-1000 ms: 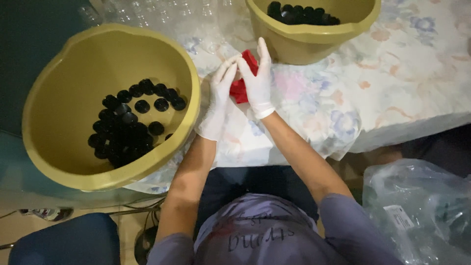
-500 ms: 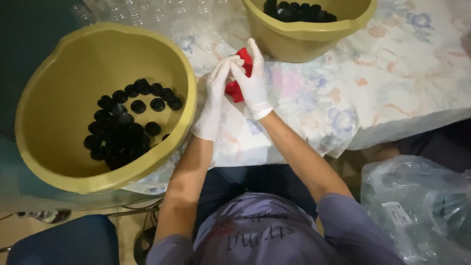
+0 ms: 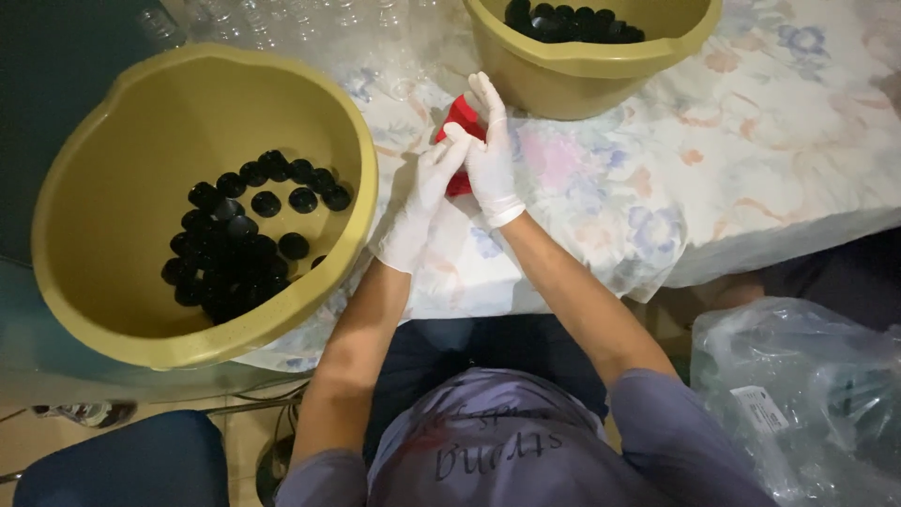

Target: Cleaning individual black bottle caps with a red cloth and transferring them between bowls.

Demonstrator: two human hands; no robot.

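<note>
Both of my hands wear white gloves and meet over the table with its flowered cloth (image 3: 751, 169). My left hand (image 3: 420, 202) and my right hand (image 3: 490, 155) together clasp a small red object (image 3: 461, 115); most of it is hidden between the palms. To the left stands a big olive-yellow tub (image 3: 113, 141) holding several black round caps (image 3: 239, 244).
A second olive-yellow tub (image 3: 601, 84) with black caps (image 3: 568, 21) stands at the back of the table. Clear plastic bottles (image 3: 282, 19) lie behind it to the left. A clear plastic bag (image 3: 807, 404) sits low right, a dark blue seat (image 3: 122, 465) low left.
My clasped hands and the red object stay together, shifting slightly; the fingers have turned a little around the red object.
</note>
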